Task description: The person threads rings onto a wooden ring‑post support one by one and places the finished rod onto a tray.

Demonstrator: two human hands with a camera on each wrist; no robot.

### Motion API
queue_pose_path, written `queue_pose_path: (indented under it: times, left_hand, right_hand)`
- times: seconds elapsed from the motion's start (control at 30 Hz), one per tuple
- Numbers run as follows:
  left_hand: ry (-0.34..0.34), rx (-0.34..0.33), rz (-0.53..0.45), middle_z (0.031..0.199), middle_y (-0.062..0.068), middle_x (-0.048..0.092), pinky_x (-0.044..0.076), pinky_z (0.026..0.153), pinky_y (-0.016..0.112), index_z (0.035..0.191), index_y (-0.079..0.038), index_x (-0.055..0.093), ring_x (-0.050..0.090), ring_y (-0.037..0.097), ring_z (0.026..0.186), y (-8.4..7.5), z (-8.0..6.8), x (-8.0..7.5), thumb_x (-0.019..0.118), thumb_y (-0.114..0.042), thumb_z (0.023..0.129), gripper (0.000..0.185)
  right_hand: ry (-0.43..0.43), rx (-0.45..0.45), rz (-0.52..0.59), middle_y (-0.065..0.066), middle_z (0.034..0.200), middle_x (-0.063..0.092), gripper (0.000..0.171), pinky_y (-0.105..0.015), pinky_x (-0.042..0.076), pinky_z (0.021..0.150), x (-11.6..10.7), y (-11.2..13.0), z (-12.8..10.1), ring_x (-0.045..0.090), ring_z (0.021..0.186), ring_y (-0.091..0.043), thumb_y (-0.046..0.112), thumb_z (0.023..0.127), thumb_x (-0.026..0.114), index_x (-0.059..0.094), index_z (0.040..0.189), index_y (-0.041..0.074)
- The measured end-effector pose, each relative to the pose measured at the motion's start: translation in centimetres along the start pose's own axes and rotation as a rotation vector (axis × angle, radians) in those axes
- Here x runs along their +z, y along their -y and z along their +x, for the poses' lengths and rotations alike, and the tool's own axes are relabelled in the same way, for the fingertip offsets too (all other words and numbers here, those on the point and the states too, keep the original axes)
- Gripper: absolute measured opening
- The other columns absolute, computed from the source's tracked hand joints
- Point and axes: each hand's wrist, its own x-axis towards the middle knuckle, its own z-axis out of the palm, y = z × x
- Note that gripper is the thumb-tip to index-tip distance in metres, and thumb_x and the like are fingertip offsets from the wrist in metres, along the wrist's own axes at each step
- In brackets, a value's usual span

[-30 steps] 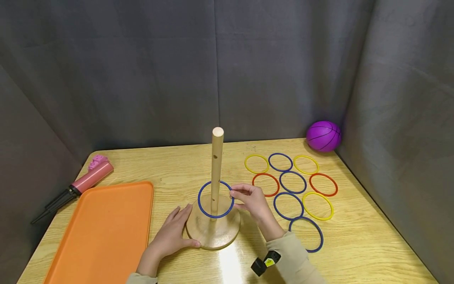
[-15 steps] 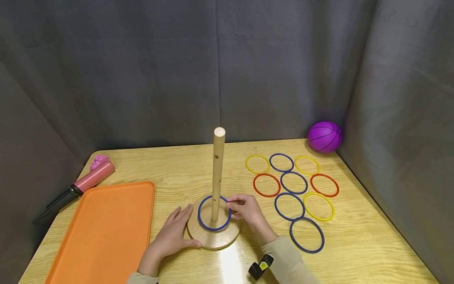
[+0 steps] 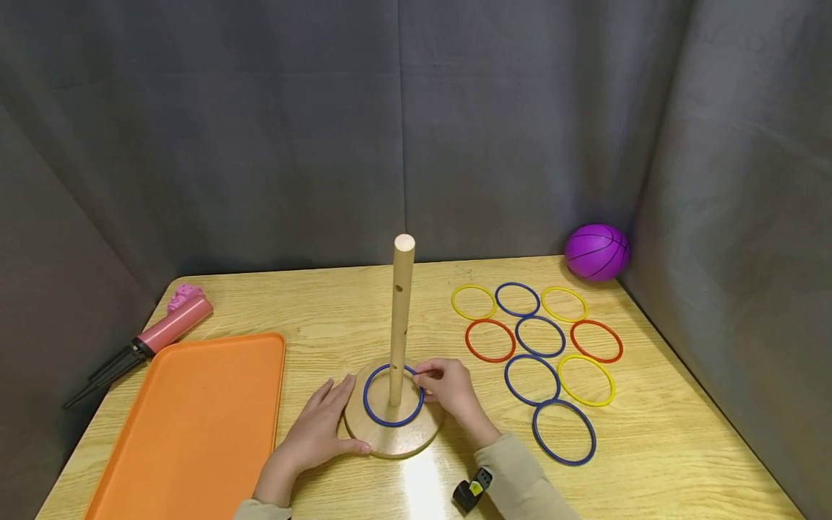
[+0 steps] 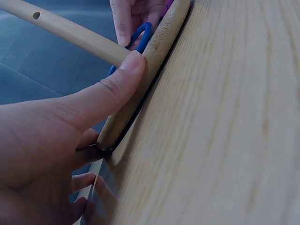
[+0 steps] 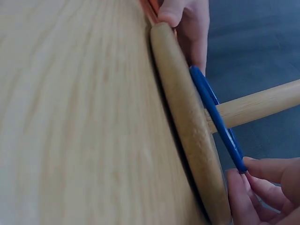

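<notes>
A wooden peg (image 3: 401, 310) stands upright on a round wooden base (image 3: 396, 440). My right hand (image 3: 451, 390) pinches a blue ring (image 3: 390, 425) at its right side between thumb and fingers. The ring encircles the peg low down, close over the base. In the right wrist view the ring (image 5: 218, 119) leans slightly, with the pinched side a little off the base. My left hand (image 3: 315, 430) rests against the base's left edge, fingers spread and fairly straight, its thumb on the front rim. In the left wrist view, that thumb (image 4: 110, 91) lies along the rim.
Several rings lie flat at the right, among them a yellow ring (image 3: 587, 380), a red ring (image 3: 490, 341) and a blue ring (image 3: 564, 432). A purple ball (image 3: 596, 252) sits at the back right corner. An orange tray (image 3: 195, 426) and a pink hand pump (image 3: 174, 325) lie at the left.
My right hand has lowered the blue ring along the peg, from above the base down close to it. The left hand has stayed at the base's edge.
</notes>
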Motion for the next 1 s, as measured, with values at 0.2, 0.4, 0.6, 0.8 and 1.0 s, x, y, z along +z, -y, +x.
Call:
queue_pose_path:
  times: [0.2,0.4,0.6,0.8,1.0]
  left_hand:
    - [0.006,-0.001,0.005,0.158,0.012,0.033,0.027,0.111,0.066,0.154,-0.011,0.025,0.018,0.041,0.148,0.0,0.0,0.0,0.083,-0.056,0.061,0.119]
    - [0.007,-0.008,0.008,0.158,0.011,0.032,0.027,0.11,0.067,0.155,-0.012,0.025,0.018,0.041,0.148,0.0,0.1,0.0,0.083,-0.057,0.06,0.12]
    - [0.011,-0.013,0.007,0.158,0.01,0.032,0.026,0.111,0.067,0.155,-0.013,0.025,0.017,0.04,0.148,0.0,0.0,0.0,0.083,-0.058,0.06,0.12]
    - [0.012,-0.009,0.011,0.158,0.01,0.032,0.026,0.111,0.067,0.155,-0.013,0.024,0.017,0.041,0.148,0.0,0.0,0.0,0.083,-0.058,0.06,0.12]
    - [0.018,-0.011,0.004,0.158,0.011,0.031,0.025,0.112,0.066,0.155,-0.012,0.025,0.016,0.041,0.148,-0.1,0.0,-0.1,0.083,-0.056,0.062,0.118]
  right_hand:
    - [-0.025,-0.074,-0.095,-0.014,0.078,0.071,0.007,-0.024,0.057,0.053,-0.1,0.1,0.0,0.062,0.062,-0.007,0.0,0.083,0.071,0.074,0.089,-0.003]
    - [-0.047,-0.116,-0.149,-0.013,0.076,0.072,0.005,-0.021,0.056,0.05,-0.2,0.4,0.0,0.062,0.059,-0.008,-0.001,0.081,0.072,0.073,0.086,-0.002]
    - [-0.047,-0.12,-0.14,-0.014,0.076,0.071,0.005,-0.022,0.056,0.05,-0.3,0.6,-0.1,0.063,0.058,-0.009,-0.003,0.081,0.071,0.073,0.086,-0.004]
    - [-0.034,-0.098,-0.126,-0.015,0.078,0.072,0.006,-0.023,0.057,0.051,-0.5,0.6,-0.1,0.067,0.061,-0.012,-0.002,0.081,0.071,0.073,0.087,-0.004]
    - [-0.041,-0.085,-0.125,-0.015,0.081,0.073,0.008,-0.025,0.057,0.054,-1.4,0.6,0.1,0.068,0.066,-0.016,0.0,0.083,0.071,0.073,0.09,-0.003]
